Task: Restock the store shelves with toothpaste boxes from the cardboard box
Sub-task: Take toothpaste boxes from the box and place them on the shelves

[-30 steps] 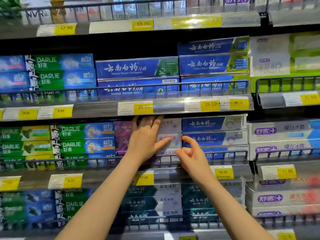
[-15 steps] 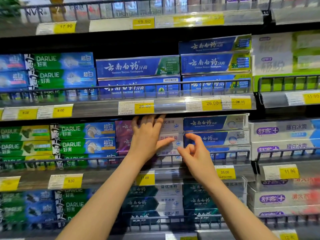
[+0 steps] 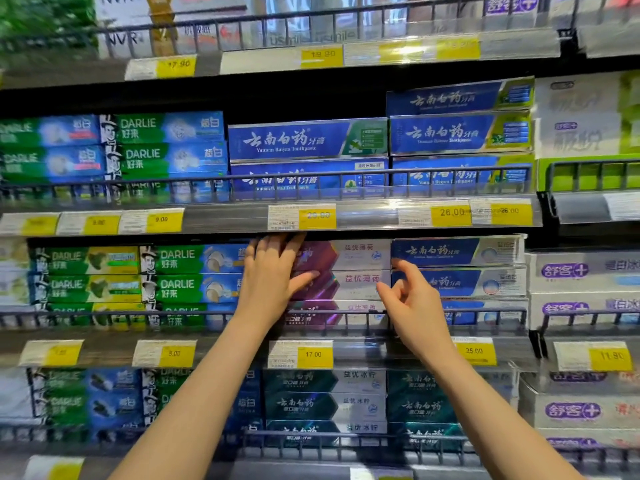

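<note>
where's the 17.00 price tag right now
In the head view, the 17.00 price tag sits centre frame on the shelf rail below the purple toothpaste boxes, between the person's forearms.

Glossy cardboard toothpaste boxes (image 3: 341, 268), metal rails (image 3: 346, 315)

Wire-fronted store shelves (image 3: 346, 216), stacked toothpaste boxes (image 3: 353, 282) lying on them

Yellow price tags (image 3: 313, 354) (numbers blurred).
</note>
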A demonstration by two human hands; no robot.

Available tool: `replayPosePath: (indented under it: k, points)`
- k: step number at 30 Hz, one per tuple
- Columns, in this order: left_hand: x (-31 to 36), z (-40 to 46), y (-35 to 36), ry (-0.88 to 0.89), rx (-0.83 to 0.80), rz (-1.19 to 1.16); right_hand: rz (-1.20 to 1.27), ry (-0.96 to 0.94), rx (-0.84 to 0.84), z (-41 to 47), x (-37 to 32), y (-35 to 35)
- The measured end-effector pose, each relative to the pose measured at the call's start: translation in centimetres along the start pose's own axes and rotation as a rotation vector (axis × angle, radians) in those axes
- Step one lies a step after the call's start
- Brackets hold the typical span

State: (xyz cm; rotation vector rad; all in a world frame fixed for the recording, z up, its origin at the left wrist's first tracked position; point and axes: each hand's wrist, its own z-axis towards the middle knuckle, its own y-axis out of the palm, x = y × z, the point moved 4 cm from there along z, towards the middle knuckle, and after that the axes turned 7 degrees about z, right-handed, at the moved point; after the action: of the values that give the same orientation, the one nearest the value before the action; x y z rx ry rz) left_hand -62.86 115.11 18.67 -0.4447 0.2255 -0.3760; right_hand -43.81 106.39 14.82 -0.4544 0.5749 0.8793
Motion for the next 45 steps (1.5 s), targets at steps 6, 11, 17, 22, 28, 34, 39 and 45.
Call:
replayPosePath:
  k: [6,11,17,22,28,34,39,45]
  points:
    - [-0.1,0.1,0.2,-0.027,-0.036,-0.055,-0.027,-0.008,-0.013,-0.2,0.0,0.0]
    - [-0.1,0.0,-0.3,-0.028,-0.081,-0.09,-0.058,-0.011,-0.014,-0.1,0.0,0.0]
    - [-1.0,-1.0,-0.8,0.037,0.0,-0.093,-0.039,-0.005,0.003,-0.4,0.0,-0.2]
    - [0.6,-6.1,-1.8,0.076,0.174,-0.341,-0.149,-0.046,-0.054,-3.4,0.3,-2.6]
    - [10.1,-7.8,-1.6,0.238,0.098,-0.46,-0.448,0.042,-0.146,-7.2,2.7,-10.3]
    - [25.2,-11.6,-2.3,0.421,-0.19,-0.688,-0.654,0.301,-0.252,-14.1,5.9,-22.9]
    - [39.4,-16.9,-2.7,0.446,-0.396,-0.752,-0.814,0.532,-0.342,-21.4,7.5,-35.5]
    - [53.5,-24.8,-3.4,0.39,-0.7,-0.807,-0.895,0.75,-0.416,-30.9,9.1,-49.1]
